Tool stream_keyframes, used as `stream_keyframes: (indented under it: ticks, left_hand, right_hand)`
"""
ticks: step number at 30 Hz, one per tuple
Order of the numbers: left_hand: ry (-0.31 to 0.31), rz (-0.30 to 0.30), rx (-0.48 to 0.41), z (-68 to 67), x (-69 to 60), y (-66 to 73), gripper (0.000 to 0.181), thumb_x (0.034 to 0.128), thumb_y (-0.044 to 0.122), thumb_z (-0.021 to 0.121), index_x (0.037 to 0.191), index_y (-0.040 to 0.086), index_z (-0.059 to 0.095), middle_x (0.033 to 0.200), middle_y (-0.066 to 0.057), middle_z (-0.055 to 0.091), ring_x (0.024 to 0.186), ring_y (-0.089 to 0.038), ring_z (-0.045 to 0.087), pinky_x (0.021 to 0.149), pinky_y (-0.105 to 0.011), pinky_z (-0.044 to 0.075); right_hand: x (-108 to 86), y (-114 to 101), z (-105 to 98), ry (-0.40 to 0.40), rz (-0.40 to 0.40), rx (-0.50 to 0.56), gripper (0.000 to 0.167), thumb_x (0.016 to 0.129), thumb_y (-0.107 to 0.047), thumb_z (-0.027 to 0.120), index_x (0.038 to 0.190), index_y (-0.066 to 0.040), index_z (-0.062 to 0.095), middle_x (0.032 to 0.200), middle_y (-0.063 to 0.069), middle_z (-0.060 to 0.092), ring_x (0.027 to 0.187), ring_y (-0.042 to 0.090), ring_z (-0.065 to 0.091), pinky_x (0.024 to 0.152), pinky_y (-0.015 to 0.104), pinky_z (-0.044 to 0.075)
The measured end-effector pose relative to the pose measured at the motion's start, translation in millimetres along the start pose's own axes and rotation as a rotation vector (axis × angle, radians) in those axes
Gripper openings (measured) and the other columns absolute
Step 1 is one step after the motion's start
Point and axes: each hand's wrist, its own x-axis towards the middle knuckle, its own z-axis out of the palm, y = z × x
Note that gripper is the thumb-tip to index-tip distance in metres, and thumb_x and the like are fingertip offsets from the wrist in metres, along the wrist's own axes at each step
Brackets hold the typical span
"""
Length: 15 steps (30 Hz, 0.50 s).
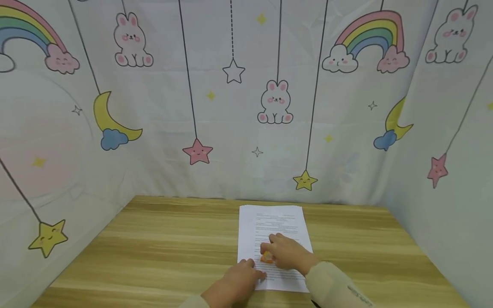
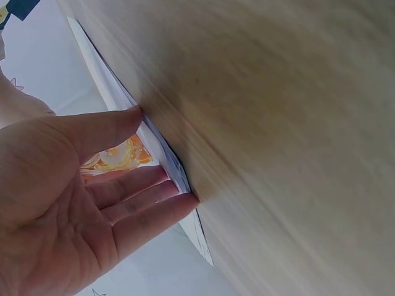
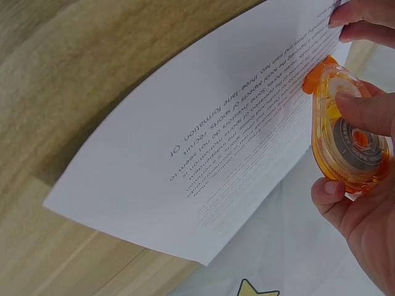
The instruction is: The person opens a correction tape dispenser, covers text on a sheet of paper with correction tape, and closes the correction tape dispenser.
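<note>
A stack of white printed paper (image 1: 248,226) lies on the wooden table. My right hand (image 1: 289,252) grips an orange see-through correction tape (image 3: 333,154) between thumb and fingers. Its orange tip touches the printed top sheet, over lines of text in the right wrist view. My left hand (image 1: 239,280) rests at the near left edge of the stack, with thumb and fingers stretched out. In the left wrist view, the fingertips press on the paper's edge, and part of the correction tape (image 2: 126,154) shows behind the thumb.
The wooden table (image 1: 173,239) extends on both sides of the paper. Behind it hangs a white curtain (image 1: 231,119) printed with rabbits, stars, moons and rainbows, which also runs along the left and right sides.
</note>
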Motion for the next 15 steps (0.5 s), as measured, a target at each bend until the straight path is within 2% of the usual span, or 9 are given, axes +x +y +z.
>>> stream_keyframes:
  ticks: [6,15]
  left_hand:
    - [-0.003,-0.005,-0.005,-0.8,0.2,-1.5,0.036,0.0817,0.016,0.063,0.112,0.035,0.065,0.096,-0.002,0.059,0.083,-0.015,0.053,0.068,-0.027,0.049]
    - [0.031,-0.009,0.002,2.3,0.3,-1.2,0.035,0.0804,0.017,0.063,0.110,0.036,0.066,0.093,-0.002,0.059,0.080,-0.015,0.052,0.063,-0.026,0.046]
  right_hand:
    - [1.4,-0.1,-3.5,0.006,-0.027,-0.020,0.025,0.078,-0.011,0.066,0.096,-0.027,0.060,0.083,-0.003,0.054,0.076,0.014,0.051,0.064,0.027,0.045]
    - [0.8,1.6,-3.6,-0.003,-0.030,-0.011,0.022,0.079,-0.012,0.065,0.095,-0.027,0.060,0.082,-0.003,0.054,0.076,0.014,0.051,0.066,0.029,0.046]
